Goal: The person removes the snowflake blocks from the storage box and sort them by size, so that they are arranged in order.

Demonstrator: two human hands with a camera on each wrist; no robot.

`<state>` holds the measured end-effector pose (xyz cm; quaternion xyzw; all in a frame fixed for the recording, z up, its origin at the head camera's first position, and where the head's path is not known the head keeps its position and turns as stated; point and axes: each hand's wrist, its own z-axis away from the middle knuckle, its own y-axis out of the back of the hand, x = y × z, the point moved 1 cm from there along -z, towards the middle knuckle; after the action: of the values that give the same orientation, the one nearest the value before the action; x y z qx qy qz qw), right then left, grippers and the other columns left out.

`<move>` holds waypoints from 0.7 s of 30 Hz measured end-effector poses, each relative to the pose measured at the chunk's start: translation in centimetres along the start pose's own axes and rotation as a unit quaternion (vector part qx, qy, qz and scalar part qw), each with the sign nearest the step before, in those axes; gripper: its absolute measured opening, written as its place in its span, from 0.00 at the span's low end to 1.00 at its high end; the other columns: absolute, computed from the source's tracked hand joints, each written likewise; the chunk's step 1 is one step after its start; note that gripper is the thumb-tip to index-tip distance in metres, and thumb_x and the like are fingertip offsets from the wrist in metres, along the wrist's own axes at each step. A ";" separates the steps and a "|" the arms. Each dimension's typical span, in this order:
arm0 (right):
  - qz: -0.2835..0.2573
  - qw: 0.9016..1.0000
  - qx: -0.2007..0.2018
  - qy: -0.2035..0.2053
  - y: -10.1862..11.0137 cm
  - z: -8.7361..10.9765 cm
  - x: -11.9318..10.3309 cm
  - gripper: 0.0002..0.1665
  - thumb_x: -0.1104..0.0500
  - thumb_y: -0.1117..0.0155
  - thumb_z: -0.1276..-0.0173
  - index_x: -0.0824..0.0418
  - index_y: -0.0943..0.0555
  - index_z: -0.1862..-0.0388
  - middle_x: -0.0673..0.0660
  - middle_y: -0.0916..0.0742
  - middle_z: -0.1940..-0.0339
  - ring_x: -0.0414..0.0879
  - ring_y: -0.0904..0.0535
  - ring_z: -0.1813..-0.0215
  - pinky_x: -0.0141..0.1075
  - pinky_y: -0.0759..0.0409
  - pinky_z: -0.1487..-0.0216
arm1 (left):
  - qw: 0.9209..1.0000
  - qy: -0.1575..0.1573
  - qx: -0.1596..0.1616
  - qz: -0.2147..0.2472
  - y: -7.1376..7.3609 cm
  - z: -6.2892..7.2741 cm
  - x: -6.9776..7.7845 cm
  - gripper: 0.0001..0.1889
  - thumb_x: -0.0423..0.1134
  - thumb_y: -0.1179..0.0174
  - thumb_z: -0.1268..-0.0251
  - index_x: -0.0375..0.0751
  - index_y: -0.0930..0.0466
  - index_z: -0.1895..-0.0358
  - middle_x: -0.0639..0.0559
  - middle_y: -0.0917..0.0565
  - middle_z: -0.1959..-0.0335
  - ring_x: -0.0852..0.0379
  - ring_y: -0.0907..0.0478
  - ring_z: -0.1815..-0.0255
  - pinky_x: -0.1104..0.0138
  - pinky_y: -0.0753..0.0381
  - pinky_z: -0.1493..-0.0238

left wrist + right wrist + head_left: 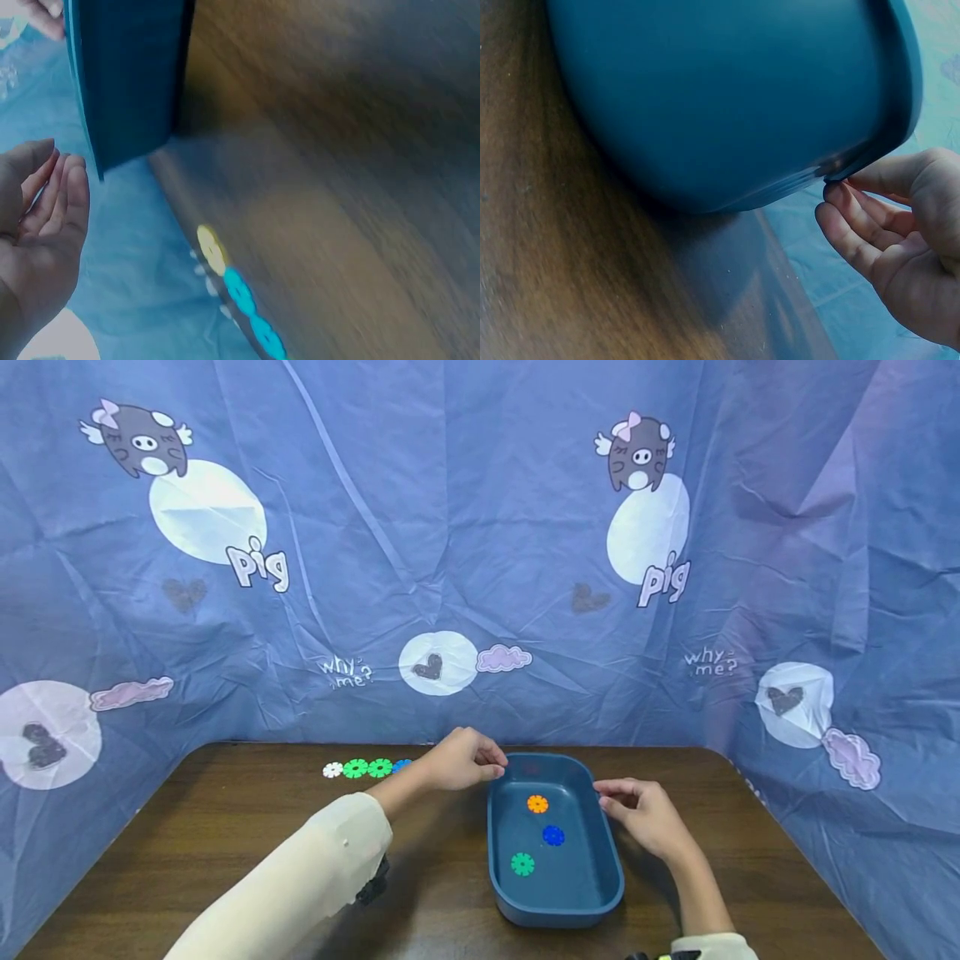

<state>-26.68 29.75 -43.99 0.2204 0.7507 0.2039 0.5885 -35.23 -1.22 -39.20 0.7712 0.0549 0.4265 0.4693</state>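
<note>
Along the right side of the tray point(577, 885), the right hand point(643, 814) pinches the rim between thumb and fingers. At the far left corner, the left hand point(468, 760) curves loosely, holding nothing, fingertips just beside the rim; I can't fairly say whether one touches it. To my eye the step in hand is handling the tray, and moving it would call for a matching left grip. It stands on the table point(225, 835), with an orange disc point(537, 804), a blue disc point(553, 836) and a green disc point(522, 864) lying apart inside, which only the head view shows. The left wrist view alone catches a yellow disc point(212, 249) in the row point(356, 768) along the table's far edge; from the head, the left forearm point(405, 789) seems to hide it.
</note>
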 end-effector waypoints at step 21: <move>0.013 1.000 0.000 0.007 0.0 -0.1 0.2 0.12 0.65 0.32 0.29 0.67 0.12 0.49 0.60 0.10 0.54 0.45 0.15 0.57 0.32 0.18 0.57 | 0.996 -0.025 -0.089 0.019 -6.4 -2.9 3.0 0.09 0.35 0.30 0.33 0.35 0.11 0.54 0.56 0.10 0.65 0.71 0.17 0.64 0.78 0.19 0.61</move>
<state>-26.84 29.86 -44.09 0.2285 0.7518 0.2134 0.5806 -33.35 5.78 -41.74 0.7377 -0.0094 0.4195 0.5290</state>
